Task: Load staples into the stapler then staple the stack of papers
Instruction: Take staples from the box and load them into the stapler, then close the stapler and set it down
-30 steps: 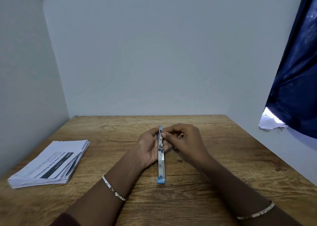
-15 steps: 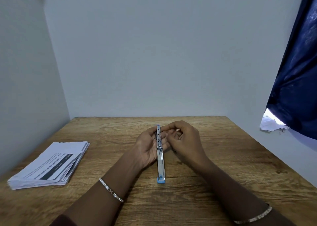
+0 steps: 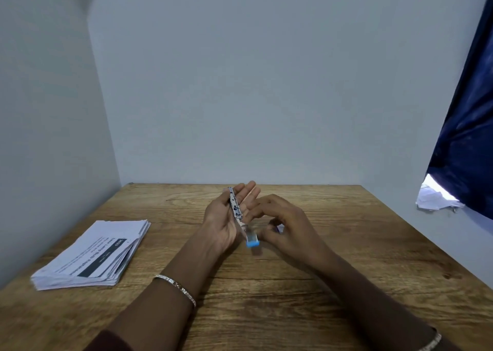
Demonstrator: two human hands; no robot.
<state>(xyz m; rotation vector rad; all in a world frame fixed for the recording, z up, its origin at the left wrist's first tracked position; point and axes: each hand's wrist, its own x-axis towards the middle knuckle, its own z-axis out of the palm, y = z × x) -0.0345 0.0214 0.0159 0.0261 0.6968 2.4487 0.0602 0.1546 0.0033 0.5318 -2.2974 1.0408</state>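
The stapler is a slim metal bar with a blue end cap, opened out long. My left hand holds it off the table, tilted, blue end toward me, fingers stretched behind it. My right hand sits just right of the stapler with its fingers curled around something small and pale; I cannot tell what it is. The stack of papers, white sheets with a dark printed band, lies on the wooden table at the left.
White walls close the table in on the left, back and right. A dark blue curtain hangs at the upper right, with crumpled white paper below it.
My left hand has lifted and tilted the stapler, its near end swinging up off the table. My right hand has come off the stapler and dropped lower to its right.
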